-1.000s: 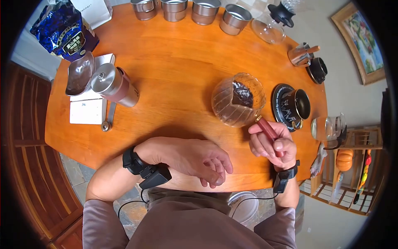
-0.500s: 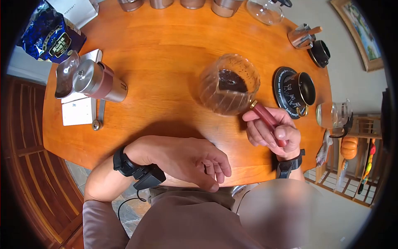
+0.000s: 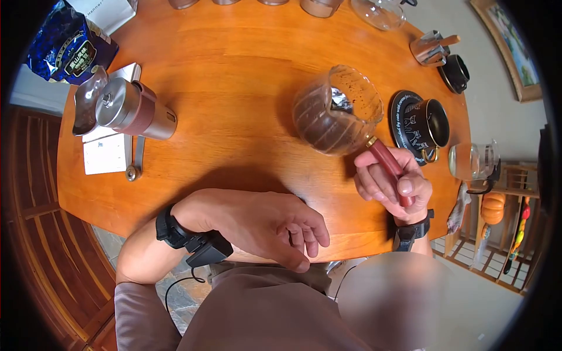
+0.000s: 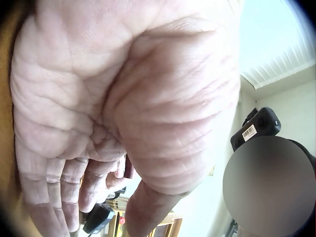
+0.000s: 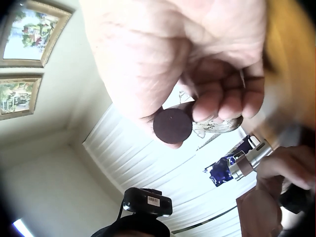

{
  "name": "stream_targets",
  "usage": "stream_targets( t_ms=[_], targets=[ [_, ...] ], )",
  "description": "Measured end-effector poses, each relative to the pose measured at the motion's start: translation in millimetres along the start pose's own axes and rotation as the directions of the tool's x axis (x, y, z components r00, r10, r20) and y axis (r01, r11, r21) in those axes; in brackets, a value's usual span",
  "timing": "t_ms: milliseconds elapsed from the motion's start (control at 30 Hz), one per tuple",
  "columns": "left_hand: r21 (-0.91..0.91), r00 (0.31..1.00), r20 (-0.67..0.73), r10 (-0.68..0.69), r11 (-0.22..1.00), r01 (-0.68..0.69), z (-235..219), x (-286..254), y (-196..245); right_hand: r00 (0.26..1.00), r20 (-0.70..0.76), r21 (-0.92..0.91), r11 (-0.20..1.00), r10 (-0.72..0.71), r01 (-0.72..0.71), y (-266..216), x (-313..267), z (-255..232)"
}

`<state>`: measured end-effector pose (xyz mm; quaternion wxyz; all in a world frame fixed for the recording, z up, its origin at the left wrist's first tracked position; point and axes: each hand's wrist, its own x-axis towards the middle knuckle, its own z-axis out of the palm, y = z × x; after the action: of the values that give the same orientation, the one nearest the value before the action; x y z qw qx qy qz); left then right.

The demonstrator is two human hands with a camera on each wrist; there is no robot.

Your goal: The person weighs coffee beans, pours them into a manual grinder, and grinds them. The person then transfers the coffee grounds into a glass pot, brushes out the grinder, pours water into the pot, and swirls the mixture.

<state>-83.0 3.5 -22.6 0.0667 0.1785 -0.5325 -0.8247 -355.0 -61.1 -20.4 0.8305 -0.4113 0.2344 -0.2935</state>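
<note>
My right hand (image 3: 374, 184) grips the reddish-brown handle (image 3: 386, 159) of a ribbed glass coffee server (image 3: 321, 121), with the thumb along the handle. Dark coffee lies inside, and brown specks dot the upper glass wall. In the right wrist view the round butt of the handle (image 5: 173, 126) shows between thumb and curled fingers. My left hand (image 3: 266, 225) rests near the table's front edge, fingers loosely bent and holding nothing. Its bare palm fills most of the left wrist view. Right of the server, a black cup (image 3: 437, 124) stands on a black saucer (image 3: 404, 120).
At left stand a steel hand grinder (image 3: 132, 111), a white scale (image 3: 107, 155) and a blue coffee bag (image 3: 73, 50). A glass jug (image 3: 468, 162) is at the right edge. Metal cups (image 3: 322, 6) and a glass vessel (image 3: 379, 13) line the back.
The server has shifted left and then back right in my right hand, and the coffee's surface inside has changed shape. The whole head view has shifted slightly. My left hand keeps its relaxed pose.
</note>
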Motion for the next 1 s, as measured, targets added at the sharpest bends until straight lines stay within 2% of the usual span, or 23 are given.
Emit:
stream_targets(
  t_ms=[133, 267, 333, 467, 567, 600, 700, 733, 833, 1000],
  targets=[
    [0.03, 1.0, 0.001, -0.03, 0.999, 0.03, 0, 0, 4, 0.998, 0.062, -0.003, 1.0, 0.031, -0.031, -1, -1, 3],
    [-0.023, 1.0, 0.0, -0.025, 0.999, 0.025, 1, 0, 1, 0.999, 0.037, 0.029, 1.0, -0.004, 0.003, -1, -1, 9],
    [-0.016, 1.0, -0.011, -0.013, 1.0, 0.012, 1, 0, 1, 1.0, -0.028, -0.019, 1.0, -0.01, 0.01, -4, -3, 1],
    [-0.003, 1.0, -0.006, -0.015, 1.0, 0.015, 1, 0, 1, 0.999, 0.041, -0.062, 0.998, 0.028, -0.026, -7, -5, 0],
    [-0.012, 1.0, -0.001, -0.014, 1.0, 0.014, 1, 0, 2, 0.999, 0.013, -0.021, 0.999, 0.046, -0.046, -5, -5, 11],
    [-0.032, 1.0, -0.001, -0.027, 0.999, 0.027, 1, -1, 3, 1.0, -0.002, -0.017, 1.0, -0.002, 0.001, -4, -2, 14],
    [-0.042, 0.999, -0.003, -0.032, 0.999, 0.032, 1, 0, 3, 0.999, -0.029, -0.062, 0.997, -0.038, 0.036, -5, -1, 3],
    [-0.032, 1.0, -0.011, -0.025, 0.999, 0.024, 2, -1, 2, 0.999, -0.039, -0.081, 0.997, -0.004, 0.001, -9, -4, -2],
    [-0.008, 0.999, -0.009, -0.03, 1.0, 0.03, 2, 0, 3, 1.0, 0.014, -0.09, 0.996, 0.024, -0.022, -9, -4, 1],
    [-0.026, 0.999, -0.01, -0.035, 0.999, 0.035, 2, 0, 1, 0.999, -0.031, -0.058, 0.998, -0.024, 0.022, -8, -3, 9]
  ],
)
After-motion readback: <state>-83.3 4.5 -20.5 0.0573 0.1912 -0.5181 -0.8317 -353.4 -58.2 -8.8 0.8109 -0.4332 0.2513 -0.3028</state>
